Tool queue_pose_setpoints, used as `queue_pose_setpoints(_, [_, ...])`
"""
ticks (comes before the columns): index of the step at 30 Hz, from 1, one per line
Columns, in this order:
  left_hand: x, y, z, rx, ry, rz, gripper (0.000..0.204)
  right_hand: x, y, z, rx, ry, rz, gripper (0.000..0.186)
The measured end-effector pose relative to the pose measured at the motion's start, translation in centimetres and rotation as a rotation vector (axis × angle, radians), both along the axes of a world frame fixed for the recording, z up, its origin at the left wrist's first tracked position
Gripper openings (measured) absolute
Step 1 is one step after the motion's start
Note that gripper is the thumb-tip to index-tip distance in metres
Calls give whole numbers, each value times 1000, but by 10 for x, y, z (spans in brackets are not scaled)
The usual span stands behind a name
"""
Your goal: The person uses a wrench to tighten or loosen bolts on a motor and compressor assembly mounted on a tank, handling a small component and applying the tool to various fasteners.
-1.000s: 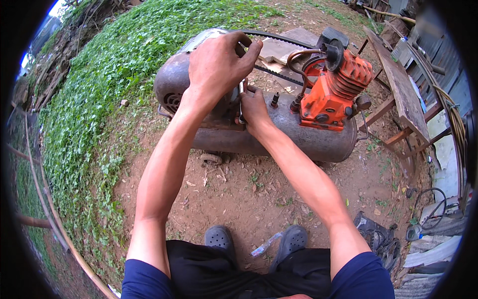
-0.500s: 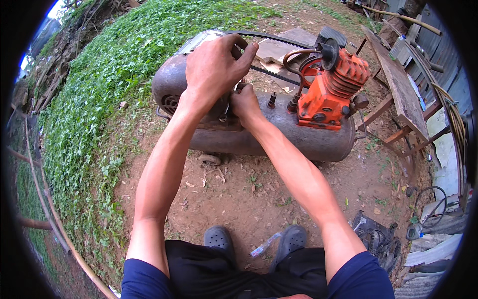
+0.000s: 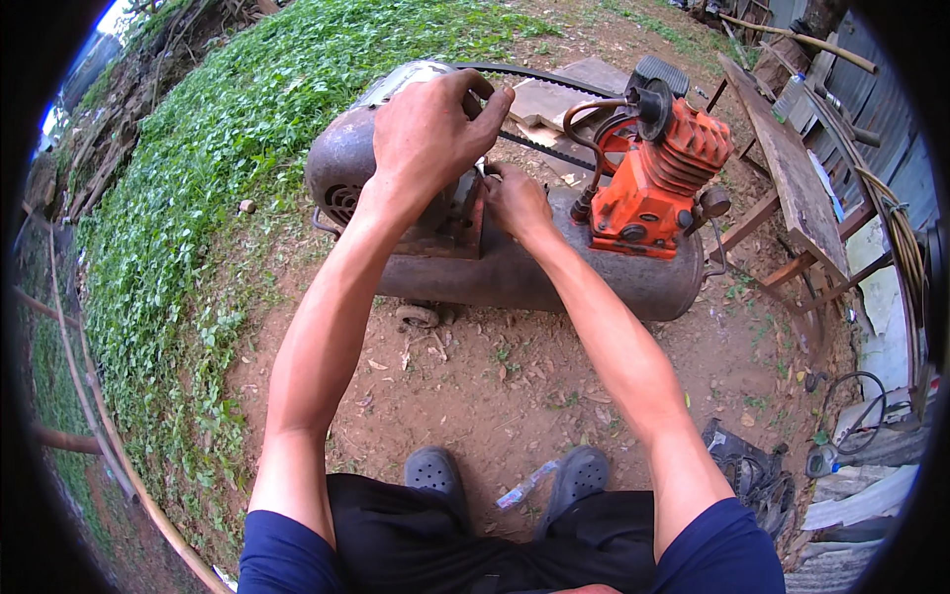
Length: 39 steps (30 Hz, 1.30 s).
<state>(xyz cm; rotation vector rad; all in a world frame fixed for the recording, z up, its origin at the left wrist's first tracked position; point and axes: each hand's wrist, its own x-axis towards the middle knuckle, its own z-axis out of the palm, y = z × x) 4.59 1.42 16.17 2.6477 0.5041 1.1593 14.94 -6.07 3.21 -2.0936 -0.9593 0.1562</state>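
An air compressor stands before me, with a dark horizontal tank [image 3: 633, 282], an electric motor [image 3: 341, 163] on its left and an orange pump head [image 3: 648, 193] on its right. My left hand [image 3: 426, 129] is over the motor, fingers bent and thumb out toward the belt; what they close on is hidden. My right hand [image 3: 520, 201] is closed beside the motor's rusty mounting base [image 3: 450, 238]. A bit of shiny metal shows at its fingertips, too little to name. A black drive belt [image 3: 549, 148] runs from behind my left hand toward the pump's pulley.
A wooden bench [image 3: 797, 178] stands at the right, near corrugated metal sheets and a coiled hose [image 3: 899, 223]. Leafy plants [image 3: 178, 247] cover the left side. A plastic wrapper [image 3: 526, 486] lies between my clogs, and a dark bundle [image 3: 752, 470] lies at the lower right.
My right hand has moved slightly right, away from the motor's near side, and turned. The shiny metal piece below it is no longer seen there. My left hand has barely moved.
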Motion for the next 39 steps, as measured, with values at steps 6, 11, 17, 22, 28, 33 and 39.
queue_pose_setpoints(6, [1, 1, -1, 4, -11, -7, 36, 7, -1, -3, -115, -316, 60, 23])
queue_pose_setpoints(11, [-1, 4, -2, 15, -23, -14, 35, 21, -6, 11, -275, -543, 166, 19])
queue_pose_setpoints(17, [-1, 0, 1, 5, -28, -28, 35, 57, -12, 1, -157, -780, 218, 23])
queue_pose_setpoints(22, [-2, -1, 1, -9, -15, -21, 35, 63, -8, -8, -129, -751, 187, 22])
queue_pose_setpoints(28, [-1, -1, -1, 7, -9, -21, 36, 68, -7, -9, -63, -612, 211, 22])
queue_pose_setpoints(33, [-2, -2, 2, 2, 46, -10, 34, 38, 1, -22, -90, -751, -17, 24])
queue_pose_setpoints(39, [4, -9, -4, 24, -34, -75, 30, 29, -11, -5, -159, -688, -57, 17])
